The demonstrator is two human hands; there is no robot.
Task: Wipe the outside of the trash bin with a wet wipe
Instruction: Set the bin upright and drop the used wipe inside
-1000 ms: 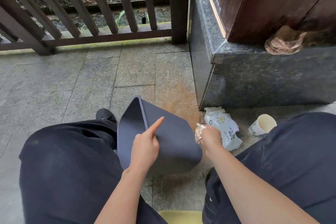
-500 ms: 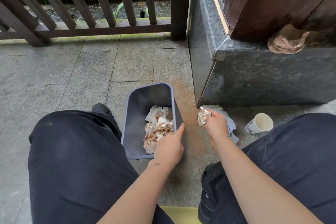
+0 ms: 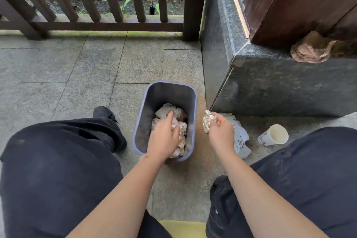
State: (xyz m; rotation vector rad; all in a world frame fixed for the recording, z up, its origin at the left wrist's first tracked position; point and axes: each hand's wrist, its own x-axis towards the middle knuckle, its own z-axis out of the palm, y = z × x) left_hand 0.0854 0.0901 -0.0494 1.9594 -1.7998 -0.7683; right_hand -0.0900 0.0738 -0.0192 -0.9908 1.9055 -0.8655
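A small blue-grey trash bin [image 3: 154, 98] stands upright on the stone floor between my knees, with several crumpled, stained tissues [image 3: 166, 109] inside. My left hand [image 3: 164, 137] hovers over the bin's open mouth, fingers apart, reaching down toward the tissues; I cannot tell whether it touches them. To the right of the bin, my right hand [image 3: 220, 131] grips a crumpled, dirty wet wipe [image 3: 207, 121], held just outside the bin's right wall.
A white wet-wipe pack [image 3: 240, 141] lies on the floor behind my right hand. A paper cup [image 3: 274, 135] lies on its side farther right. A dark granite step [image 3: 280, 87] rises at the right, a wooden railing [image 3: 96, 25] at the back. A crumpled brown bag [image 3: 311, 48] sits on the step.
The bin went from tipped on its side to upright on the floor. My left hand let go of its rim and moved over the opening. My right hand kept the wipe.
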